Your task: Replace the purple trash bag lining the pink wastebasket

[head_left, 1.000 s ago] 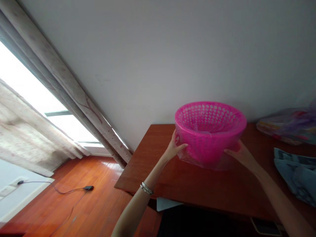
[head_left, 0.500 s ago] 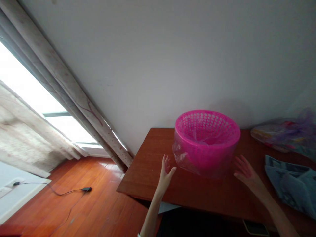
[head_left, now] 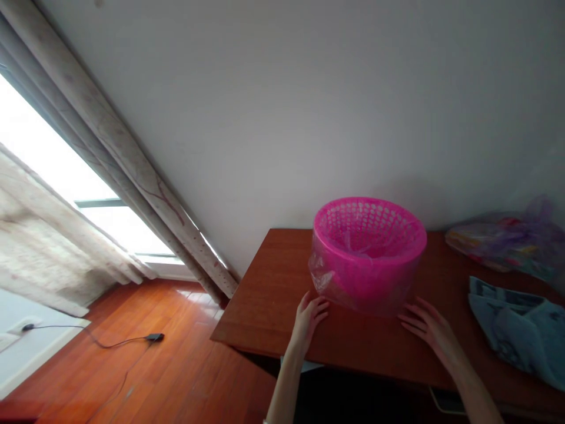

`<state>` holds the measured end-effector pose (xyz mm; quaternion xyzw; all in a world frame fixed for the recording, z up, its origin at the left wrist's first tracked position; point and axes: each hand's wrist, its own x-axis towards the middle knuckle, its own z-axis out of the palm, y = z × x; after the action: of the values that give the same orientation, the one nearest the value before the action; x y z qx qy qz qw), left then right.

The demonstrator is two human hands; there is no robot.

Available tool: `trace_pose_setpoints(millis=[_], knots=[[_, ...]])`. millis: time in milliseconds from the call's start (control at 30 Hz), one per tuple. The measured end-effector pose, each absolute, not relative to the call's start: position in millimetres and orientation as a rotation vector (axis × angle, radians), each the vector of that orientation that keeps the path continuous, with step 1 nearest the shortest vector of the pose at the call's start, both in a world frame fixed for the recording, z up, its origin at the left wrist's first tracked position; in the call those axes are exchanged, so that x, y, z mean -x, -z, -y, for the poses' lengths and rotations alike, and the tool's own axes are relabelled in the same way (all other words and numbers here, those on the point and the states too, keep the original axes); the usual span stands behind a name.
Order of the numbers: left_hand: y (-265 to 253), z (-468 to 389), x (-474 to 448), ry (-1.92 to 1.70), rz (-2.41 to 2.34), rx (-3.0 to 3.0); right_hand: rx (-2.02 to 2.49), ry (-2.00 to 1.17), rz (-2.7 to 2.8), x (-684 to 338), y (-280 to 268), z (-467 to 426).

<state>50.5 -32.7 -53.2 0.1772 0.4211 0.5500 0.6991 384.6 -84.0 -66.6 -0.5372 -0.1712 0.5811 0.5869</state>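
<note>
A pink plastic basket [head_left: 371,277] with a perforated wall stands upright on the brown table [head_left: 265,294]. A clear plastic bag [head_left: 324,277] lines it and hangs loosely over its outside. My left hand [head_left: 309,315] is at the front left of the basket, fingers extended near the bag's lower edge. On the other side, my right hand [head_left: 428,327] has its fingers spread by the front right of the bag. Whether either hand touches the plastic, I cannot tell. Neither hand grips anything.
Folded light-blue cloth [head_left: 521,330] lies at the right of the table. Behind it is a purplish plastic bag [head_left: 512,241] with colourful contents. A phone-like object [head_left: 445,400] shows at the front edge. A black adapter with cable [head_left: 154,337] lies on the wooden floor.
Both hands have moved inward toward the front of the basket, the left one rightward and the right one leftward and down. The basket has stayed in place.
</note>
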Motion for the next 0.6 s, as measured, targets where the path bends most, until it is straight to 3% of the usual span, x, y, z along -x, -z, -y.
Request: trace_pose_setpoints(millis=[600], knots=[[55, 25, -58, -1.11, -0.803, -0.464, 1.258, -1.386, 0.426, -379, 70, 59]])
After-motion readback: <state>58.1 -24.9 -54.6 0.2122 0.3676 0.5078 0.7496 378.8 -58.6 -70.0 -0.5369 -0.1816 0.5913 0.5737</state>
